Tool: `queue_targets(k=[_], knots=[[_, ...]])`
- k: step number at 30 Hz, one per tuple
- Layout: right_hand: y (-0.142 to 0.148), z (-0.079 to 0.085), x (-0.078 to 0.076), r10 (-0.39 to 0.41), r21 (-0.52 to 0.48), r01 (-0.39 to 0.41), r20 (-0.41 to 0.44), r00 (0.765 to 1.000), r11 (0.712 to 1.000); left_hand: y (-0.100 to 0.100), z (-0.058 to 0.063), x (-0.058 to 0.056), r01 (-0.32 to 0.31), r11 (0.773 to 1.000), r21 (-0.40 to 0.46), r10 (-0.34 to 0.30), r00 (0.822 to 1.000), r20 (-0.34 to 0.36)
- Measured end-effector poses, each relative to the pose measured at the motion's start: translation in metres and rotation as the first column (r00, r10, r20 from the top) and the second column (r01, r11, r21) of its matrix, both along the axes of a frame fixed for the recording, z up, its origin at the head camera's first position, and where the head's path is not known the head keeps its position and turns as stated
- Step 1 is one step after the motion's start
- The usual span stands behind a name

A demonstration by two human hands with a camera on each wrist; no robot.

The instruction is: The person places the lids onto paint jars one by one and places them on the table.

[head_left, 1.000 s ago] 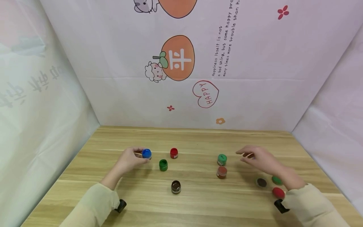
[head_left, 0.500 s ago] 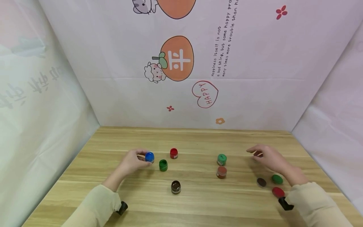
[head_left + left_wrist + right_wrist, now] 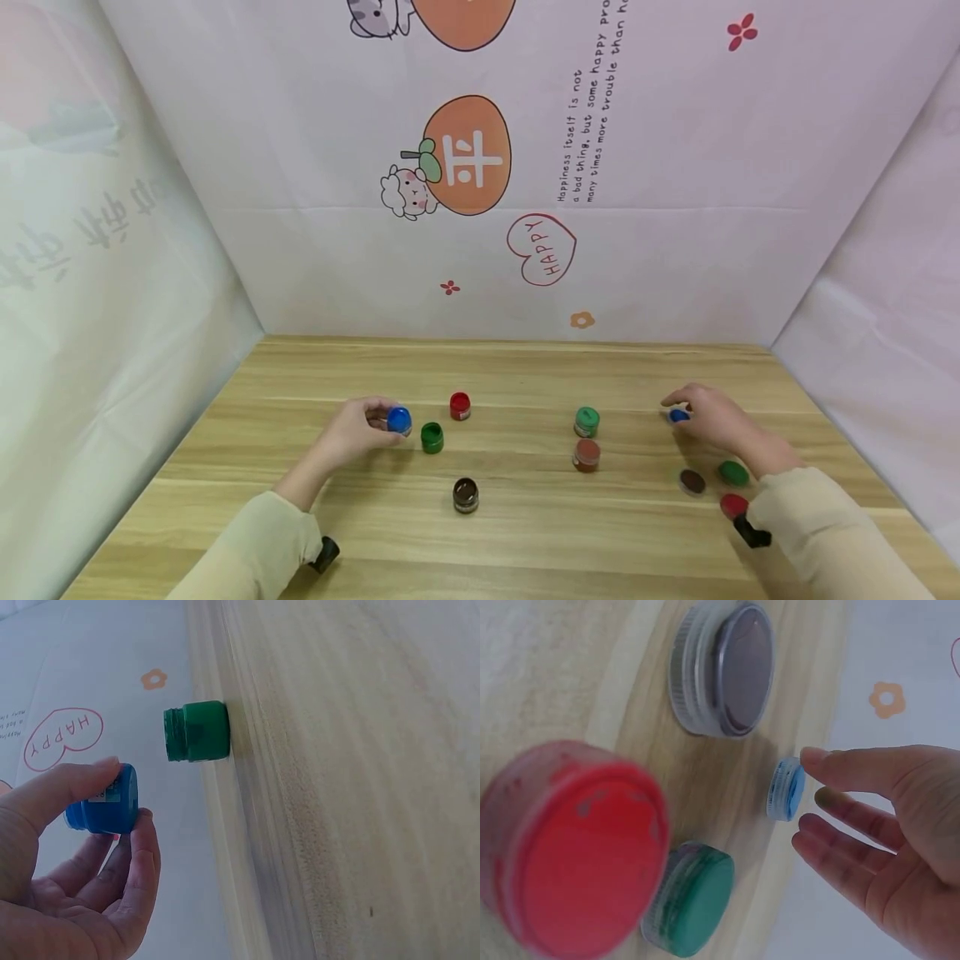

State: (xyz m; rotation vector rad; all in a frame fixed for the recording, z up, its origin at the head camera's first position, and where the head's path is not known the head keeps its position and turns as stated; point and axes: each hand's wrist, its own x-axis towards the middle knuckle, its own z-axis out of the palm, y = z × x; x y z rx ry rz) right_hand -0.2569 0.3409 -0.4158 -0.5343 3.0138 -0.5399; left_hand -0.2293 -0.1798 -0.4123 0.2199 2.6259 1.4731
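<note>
My left hand (image 3: 358, 435) holds a small blue paint jar (image 3: 399, 421) between thumb and fingers. In the left wrist view this jar (image 3: 109, 801) hangs close to an open green paint jar (image 3: 202, 731), which stands on the table. My right hand (image 3: 718, 423) is over the right side, near a blue lid (image 3: 678, 415) lying on the wood. In the right wrist view the thumb and fingers are spread just beside that lid (image 3: 786, 789), with nothing held. A brown lid (image 3: 692, 482), a green lid (image 3: 733, 473) and a red lid (image 3: 733, 506) lie nearer my right sleeve.
Open red (image 3: 460, 407) and brown (image 3: 465, 495) jars stand around the green jar (image 3: 432, 437) on the wooden table (image 3: 525, 550). Two lidded jars, light green (image 3: 587, 422) and reddish brown (image 3: 587, 456), stand right of centre. Printed white cloth (image 3: 645, 275) walls the back and sides.
My left hand has brought the blue jar slightly right and toward me, near the green jar. My right hand has shifted right, and the blue lid now shows by its fingers.
</note>
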Motion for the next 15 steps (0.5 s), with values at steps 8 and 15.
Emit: queue_targets(k=[8,15], knots=[[-0.0021,-0.0001,-0.0028,-0.006,0.04,0.003,0.052,0.999,0.999,0.0036,0.0007,0.001,0.002,1.0,-0.014,-0.002,1.0,-0.002],[-0.0007,0.0003,-0.0029,0.001,0.037,-0.003,0.066,0.998,0.999,0.0056,0.0013,0.0018,0.009,1.0,-0.012,-0.009,1.0,0.001]])
